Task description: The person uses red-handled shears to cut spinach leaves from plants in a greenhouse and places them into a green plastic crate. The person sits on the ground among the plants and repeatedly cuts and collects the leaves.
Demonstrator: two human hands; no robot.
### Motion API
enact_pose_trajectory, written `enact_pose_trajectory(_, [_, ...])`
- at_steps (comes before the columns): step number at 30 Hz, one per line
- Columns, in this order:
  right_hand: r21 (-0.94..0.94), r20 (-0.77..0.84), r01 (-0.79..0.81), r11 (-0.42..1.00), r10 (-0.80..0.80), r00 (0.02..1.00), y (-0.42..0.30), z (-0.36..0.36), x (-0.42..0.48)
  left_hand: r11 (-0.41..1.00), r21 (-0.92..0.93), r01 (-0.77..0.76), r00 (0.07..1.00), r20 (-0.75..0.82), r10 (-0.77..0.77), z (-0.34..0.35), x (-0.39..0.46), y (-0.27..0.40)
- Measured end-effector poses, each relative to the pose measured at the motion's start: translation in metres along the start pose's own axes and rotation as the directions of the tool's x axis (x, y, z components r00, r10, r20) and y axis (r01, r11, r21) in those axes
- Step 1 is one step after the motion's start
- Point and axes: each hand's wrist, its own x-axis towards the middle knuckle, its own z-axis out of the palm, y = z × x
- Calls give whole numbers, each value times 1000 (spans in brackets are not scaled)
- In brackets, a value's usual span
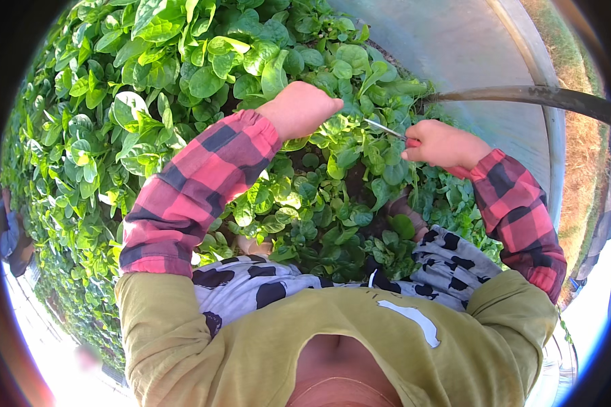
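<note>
My right hand (440, 145) is closed around the red handle of a small metal-bladed cutting tool (386, 129), its blade pointing left over the leaves. To the left of the blade, my left hand (303, 109) is held in a fist with its back towards the camera, just above the leafy green plants (351, 152). Its fingers are tucked under, so whether it grips a stem or leaf is hidden. Both forearms wear red and black checked sleeve covers.
Dense green plants (153, 122) spread across the left. At the right stand a translucent plastic sheet wall (509, 127) and a dark curved pipe (524, 94), with dry grass (580, 168) beyond. Part of another person (14, 234) shows at the far left edge.
</note>
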Motion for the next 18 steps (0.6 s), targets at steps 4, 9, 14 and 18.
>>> enact_pose_trajectory(4, [415, 56, 8, 910, -35, 998, -9, -8, 9, 990, 123, -70, 975, -202, 94, 31, -29, 1])
enact_pose_trajectory(9, [401, 190, -28, 916, -53, 980, -19, -2, 59, 971, 210, -112, 950, -264, 167, 48, -41, 8])
enact_pose_trajectory(14, [401, 189, -14, 916, -68, 980, -31, -2, 78, 971, 216, -106, 950, -266, 163, 50, -45, 8])
enact_pose_trajectory(18, [411, 96, 16, 912, -61, 993, -36, 1, 76, 984, 144, -107, 936, -319, 149, 48, -50, 6])
